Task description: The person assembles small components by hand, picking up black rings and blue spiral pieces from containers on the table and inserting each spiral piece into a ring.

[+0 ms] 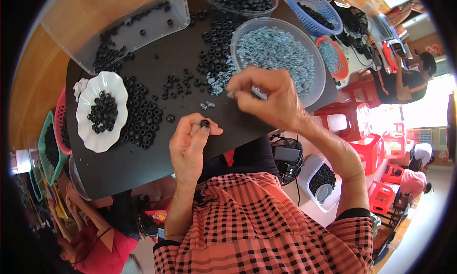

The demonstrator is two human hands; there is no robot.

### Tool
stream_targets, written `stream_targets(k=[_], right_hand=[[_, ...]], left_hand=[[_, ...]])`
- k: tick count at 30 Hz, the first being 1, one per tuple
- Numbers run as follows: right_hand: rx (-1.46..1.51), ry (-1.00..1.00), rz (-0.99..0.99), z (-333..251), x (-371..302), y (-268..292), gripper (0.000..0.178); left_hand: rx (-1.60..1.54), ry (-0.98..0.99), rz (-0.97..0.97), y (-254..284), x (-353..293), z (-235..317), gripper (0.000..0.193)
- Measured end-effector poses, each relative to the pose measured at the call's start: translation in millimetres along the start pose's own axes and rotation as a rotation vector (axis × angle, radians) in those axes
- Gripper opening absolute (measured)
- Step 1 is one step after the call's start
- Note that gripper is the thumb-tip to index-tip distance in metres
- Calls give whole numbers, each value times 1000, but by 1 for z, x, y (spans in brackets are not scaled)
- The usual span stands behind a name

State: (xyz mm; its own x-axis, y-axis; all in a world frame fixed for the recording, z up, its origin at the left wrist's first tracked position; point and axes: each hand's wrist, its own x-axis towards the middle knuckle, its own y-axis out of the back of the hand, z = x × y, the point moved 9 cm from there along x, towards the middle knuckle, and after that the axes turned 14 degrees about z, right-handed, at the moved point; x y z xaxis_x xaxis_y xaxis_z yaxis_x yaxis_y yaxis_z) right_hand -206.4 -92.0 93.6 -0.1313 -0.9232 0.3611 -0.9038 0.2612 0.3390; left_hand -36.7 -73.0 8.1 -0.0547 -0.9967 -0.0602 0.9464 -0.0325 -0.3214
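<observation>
My left hand [186, 147] is above the dark table's near edge, closed on a small black cap-like piece [204, 123] with a hole, held between thumb and fingers. To its upper right my right hand [271, 93] has thumb and fingers pinched together. Something small and pale shows at its fingertips, too small to name. Between the hands and a little beyond lies a small cluster of silvery-blue bits [207, 105]. A round clear tub [321, 86] full of similar bits stands just past my right hand, with more bits [217, 81] spilled by its left side.
A white scalloped dish [84, 113] holding black pieces sits at left, beside a mass of loose black pieces [143, 116]. A clear bin [166, 33] lies at the far left. Blue [335, 16] and orange baskets [343, 73] stand far right. Another person [107, 231] works at lower left.
</observation>
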Motion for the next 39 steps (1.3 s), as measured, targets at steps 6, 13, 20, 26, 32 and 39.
stream_targets(k=[6, 13, 20, 26, 32, 39], right_hand=[[138, -61, -101, -8, -22, -43, 11], [109, -30, -81, 2, -28, -51, 13], [214, -55, -95, 12, -34, -55, 16], [307, -279, -45, 24, -34, -61, 14], [-18, 54, 8, 1, 11, -61, 9], [-217, 513, -241, 5, 66, -110, 15]], left_hand=[[-103, 62, 43, 6, 4, -6, 13], [-26, 52, 76, 8, 4, -7, 11], [135, -37, 107, 5, 1, 4, 11], [73, -35, 55, 3, 1, 7, 14], [25, 42, 4, 1, 2, -2, 14], [-11, 57, -7, 2, 1, -2, 13]])
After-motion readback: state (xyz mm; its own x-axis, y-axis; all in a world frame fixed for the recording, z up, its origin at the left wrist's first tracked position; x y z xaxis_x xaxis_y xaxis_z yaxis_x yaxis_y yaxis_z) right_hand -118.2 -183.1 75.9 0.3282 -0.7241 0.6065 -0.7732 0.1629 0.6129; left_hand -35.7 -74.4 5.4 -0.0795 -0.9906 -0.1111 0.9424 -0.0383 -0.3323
